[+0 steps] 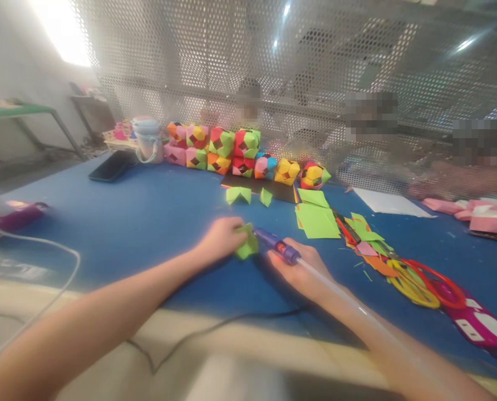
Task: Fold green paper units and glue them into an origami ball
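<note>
While the left hand (223, 236) pinches a small piece of folded green paper (247, 245) between thumb and fingers, the right hand (300, 267) curls around a purple glue gun (279, 246), its nozzle pointed at the paper's right side. Whether the nozzle touches the paper is too blurred to tell. The step in hand looks like putting glue on this piece, which sits over the middle of the blue table (148, 211), nearer the front than the row of paper balls (221, 142). The next move seems to call for a steady pinch, fingertips clear of the hot nozzle, and a light squeeze of the gun.

Open room lies mainly to the left, a broad bare stretch reaching toward the phone (112, 166). Ahead, two folded green bits (239, 195) limit forward reach. The right side is tighter: green sheets (318, 220), scraps and scissors (421, 301) crowd past the right hand. The table's pale front edge (215, 328) runs beneath both forearms, and a black cord (231, 319) crosses it, which could snag.
</note>
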A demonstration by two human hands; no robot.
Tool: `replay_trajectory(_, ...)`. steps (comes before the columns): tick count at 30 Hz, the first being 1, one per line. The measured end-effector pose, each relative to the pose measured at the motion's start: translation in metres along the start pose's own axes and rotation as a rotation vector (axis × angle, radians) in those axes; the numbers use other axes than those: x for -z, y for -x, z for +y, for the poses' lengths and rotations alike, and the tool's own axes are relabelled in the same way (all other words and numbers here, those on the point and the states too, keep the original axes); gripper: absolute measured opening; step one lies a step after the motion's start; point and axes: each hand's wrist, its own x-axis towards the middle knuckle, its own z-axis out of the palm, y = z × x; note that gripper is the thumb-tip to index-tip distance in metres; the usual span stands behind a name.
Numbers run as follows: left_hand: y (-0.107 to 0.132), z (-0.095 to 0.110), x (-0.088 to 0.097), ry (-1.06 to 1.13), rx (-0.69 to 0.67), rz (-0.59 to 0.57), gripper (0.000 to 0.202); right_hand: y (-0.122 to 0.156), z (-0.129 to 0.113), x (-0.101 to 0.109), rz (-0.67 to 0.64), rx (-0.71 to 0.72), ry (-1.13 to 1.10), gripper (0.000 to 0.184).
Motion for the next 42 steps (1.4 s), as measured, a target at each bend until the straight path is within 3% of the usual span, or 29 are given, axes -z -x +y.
replay_trajectory(13, 0.001, 0.000, 0.000, 0.007, -0.009, 0.019, 0.013, -0.001, 0.000, 0.003, -0.007, -0.016, -0.007, 0.027)
replay_trajectory(19, -0.003, -0.008, 0.004, 0.008, -0.010, 0.028, 0.013, -0.003, 0.004, 0.006, 0.009, -0.127, -0.040, 0.024)
replay_trajectory(24, 0.000, -0.010, 0.001, 0.107, 0.035, -0.014, 0.014, -0.010, 0.014, 0.006, -0.017, -0.250, -0.105, 0.032)
replay_trajectory(31, 0.006, -0.009, -0.004, 0.256, 0.135, -0.094, 0.015, -0.014, 0.022, 0.004, -0.080, -0.313, -0.176, 0.036)
replay_trajectory(35, 0.004, -0.012, -0.002, 0.269, 0.165, -0.079, 0.014, -0.007, 0.013, 0.005, -0.124, -0.239, -0.211, 0.032)
replay_trajectory(42, 0.003, -0.011, 0.000, 0.101, 0.084, -0.073, 0.018, -0.001, 0.003, 0.006, -0.062, 0.066, -0.117, 0.024)
